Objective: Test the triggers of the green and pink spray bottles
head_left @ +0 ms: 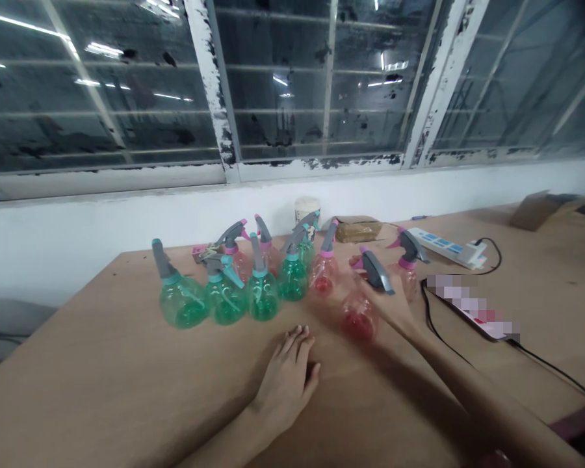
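My left hand (pixel 286 374) lies palm down on the table, fingers stretched out and holding nothing. My right hand (pixel 381 300), slightly blurred, grips a red see-through spray bottle (pixel 359 320) near its neck; the bottle's grey-and-pink trigger head tilts above the hand, and some fingers are hidden behind it. Just beyond that hand stands another pink spray bottle (pixel 408 276). To the left are several green spray bottles, among them a leaning one (pixel 182 302) at the far left and an upright one (pixel 263 296). A pink spray bottle (pixel 324 273) stands between these and my right hand.
A white power strip (pixel 443 246) with a plugged-in cable and a phone-like device (pixel 472 305), partly pixelated, lie on the right. Against the wall are a brown box (pixel 358 229) and a white cup-like container (pixel 307 207). Cardboard (pixel 541 211) sits far right.
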The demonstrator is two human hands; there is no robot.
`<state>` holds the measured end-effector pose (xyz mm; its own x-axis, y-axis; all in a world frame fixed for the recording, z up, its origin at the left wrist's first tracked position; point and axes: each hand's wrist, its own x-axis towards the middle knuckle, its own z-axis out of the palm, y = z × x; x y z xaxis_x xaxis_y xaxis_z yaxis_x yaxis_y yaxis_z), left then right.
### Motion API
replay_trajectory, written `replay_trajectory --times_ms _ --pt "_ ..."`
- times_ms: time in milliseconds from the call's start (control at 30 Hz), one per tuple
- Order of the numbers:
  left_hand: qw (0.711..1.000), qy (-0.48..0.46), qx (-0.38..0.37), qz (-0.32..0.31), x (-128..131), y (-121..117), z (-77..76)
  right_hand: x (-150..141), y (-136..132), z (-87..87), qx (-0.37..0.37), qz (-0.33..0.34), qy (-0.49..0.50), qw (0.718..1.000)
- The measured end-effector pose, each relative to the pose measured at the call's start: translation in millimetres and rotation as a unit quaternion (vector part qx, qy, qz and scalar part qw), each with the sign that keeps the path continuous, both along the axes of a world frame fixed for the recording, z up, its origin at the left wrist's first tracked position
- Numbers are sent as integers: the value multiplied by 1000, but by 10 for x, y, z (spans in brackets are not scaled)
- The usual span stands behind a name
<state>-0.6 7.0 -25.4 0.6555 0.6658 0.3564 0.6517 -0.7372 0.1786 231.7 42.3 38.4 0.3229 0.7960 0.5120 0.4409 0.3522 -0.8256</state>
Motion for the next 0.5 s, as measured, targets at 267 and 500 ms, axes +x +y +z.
replay_trajectory --times_ms 267,500 --pt "1000 -10 14 2 -12 16 -33 219 607 -28 7 -55 -8 998" --pt "1000 -15 17 -9 -19 39 -41 290 590 10 13 -61 -100 993"
